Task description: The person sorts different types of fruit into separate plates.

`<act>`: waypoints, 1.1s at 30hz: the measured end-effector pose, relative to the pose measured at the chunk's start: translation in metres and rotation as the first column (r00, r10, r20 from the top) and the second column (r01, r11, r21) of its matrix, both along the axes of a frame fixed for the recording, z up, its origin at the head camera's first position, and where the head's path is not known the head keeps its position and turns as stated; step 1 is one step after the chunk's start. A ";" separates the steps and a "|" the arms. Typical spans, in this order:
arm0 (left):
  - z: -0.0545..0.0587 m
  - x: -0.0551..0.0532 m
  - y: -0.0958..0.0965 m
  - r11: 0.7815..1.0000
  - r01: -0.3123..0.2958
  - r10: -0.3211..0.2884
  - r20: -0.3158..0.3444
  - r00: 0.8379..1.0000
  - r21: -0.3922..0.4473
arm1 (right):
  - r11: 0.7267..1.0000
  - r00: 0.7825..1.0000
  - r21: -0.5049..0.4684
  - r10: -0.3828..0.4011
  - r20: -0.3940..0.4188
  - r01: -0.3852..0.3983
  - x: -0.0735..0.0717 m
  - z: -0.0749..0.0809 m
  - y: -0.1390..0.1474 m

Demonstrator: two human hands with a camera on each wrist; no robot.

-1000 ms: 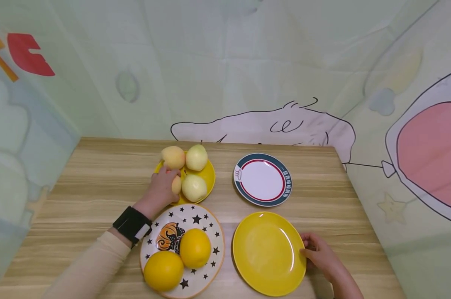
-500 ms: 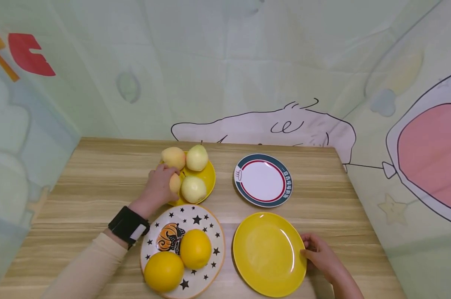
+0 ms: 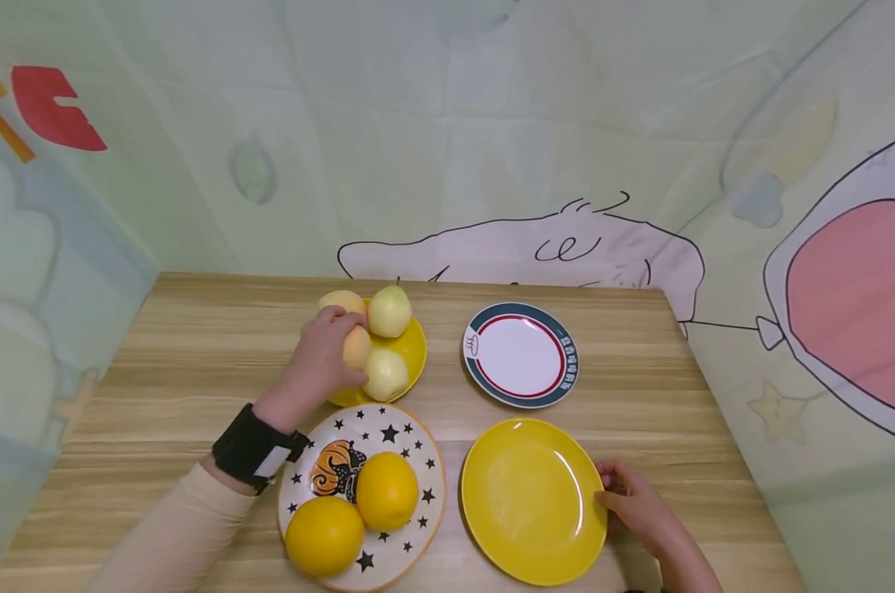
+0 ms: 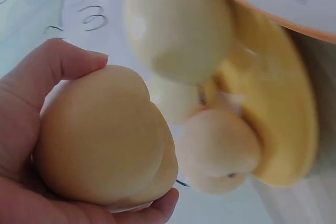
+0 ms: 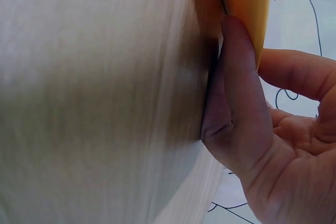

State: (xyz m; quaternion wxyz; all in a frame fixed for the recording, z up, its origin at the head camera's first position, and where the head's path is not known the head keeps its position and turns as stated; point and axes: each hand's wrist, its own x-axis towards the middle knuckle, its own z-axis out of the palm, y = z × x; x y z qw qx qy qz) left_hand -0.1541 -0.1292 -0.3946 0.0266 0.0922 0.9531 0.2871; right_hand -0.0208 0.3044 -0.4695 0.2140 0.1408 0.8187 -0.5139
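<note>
My left hand (image 3: 319, 354) grips a peach (image 3: 356, 347) above the small yellow plate (image 3: 416, 346) at the back left. In the left wrist view, thumb and fingers curl round this peach (image 4: 105, 135), which is apart from the plate. A second peach (image 3: 341, 300) and two pale pears, one at the back (image 3: 390, 313) and one in front (image 3: 385, 375), rest on the small plate. At the front right, my right hand (image 3: 643, 511) pinches the rim of a large yellow plate (image 3: 532, 502). The right wrist view has the thumb on one side of that rim (image 5: 247, 9) and fingers beneath.
A star-patterned plate (image 3: 417, 539) at the front left bears two orange-yellow round fruits, one left (image 3: 324, 537) and one right (image 3: 388, 492). A white plate with a blue-green rim (image 3: 521, 356) stands back right. A printed curtain (image 3: 447, 148) borders the wooden table (image 3: 195, 354).
My left hand has lifted the peach off the small yellow plate and shifted it slightly up and to the right. The right hand and the large yellow plate have stayed in place.
</note>
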 end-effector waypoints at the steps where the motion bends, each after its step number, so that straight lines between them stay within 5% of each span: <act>1: 0.004 0.000 0.003 1.000 0.010 -0.010 -0.002 1.000 0.001 | 1.000 1.000 0.003 -0.002 0.003 0.002 0.000 0.000 0.000; 10: 0.031 0.008 0.047 0.997 0.072 -0.072 -0.004 0.997 0.028 | 1.000 1.000 0.024 -0.005 0.007 0.005 -0.001 0.000 0.000; 22: 0.042 0.020 0.104 0.974 0.219 -0.220 -0.005 0.976 0.056 | 1.000 1.000 -0.015 0.009 0.006 -0.008 0.001 0.000 0.001; 29: 0.042 0.034 0.131 0.948 0.315 -0.317 0.036 0.948 0.035 | 1.000 1.000 -0.015 0.007 0.006 -0.006 0.000 0.001 0.001; 33: 0.036 0.049 0.153 0.917 0.398 -0.397 0.074 0.915 0.000 | 1.000 1.000 -0.016 0.010 0.009 -0.009 0.000 0.000 0.002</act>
